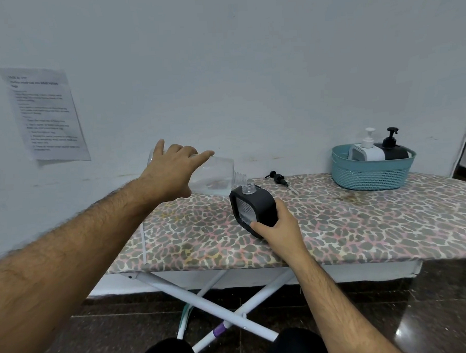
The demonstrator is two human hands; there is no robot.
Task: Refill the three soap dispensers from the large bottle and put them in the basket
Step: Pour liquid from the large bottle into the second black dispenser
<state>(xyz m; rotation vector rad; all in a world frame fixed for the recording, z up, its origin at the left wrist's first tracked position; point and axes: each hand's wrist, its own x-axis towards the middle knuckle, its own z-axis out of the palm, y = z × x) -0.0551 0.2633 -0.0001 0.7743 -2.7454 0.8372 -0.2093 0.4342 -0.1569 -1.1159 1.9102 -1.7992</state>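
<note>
Clear plastic large bottle [213,178], tipped on its side, mouth just above the open neck of the black square dispenser [255,211] standing on the leopard-print ironing board [360,224]. Behind-right: loose black pump head [278,178]. Far right: teal mesh basket [373,171] holding a white dispenser [368,151] left of a black dispenser [393,149].

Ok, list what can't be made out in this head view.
- Text on the wall sheet: blurred, too small.
- Upper end of the large bottle: covered by the left hand.
- Lower bodies of the two dispensers in the basket: behind its wall.
- Lower corner of the black dispenser: under the right hand.
</note>
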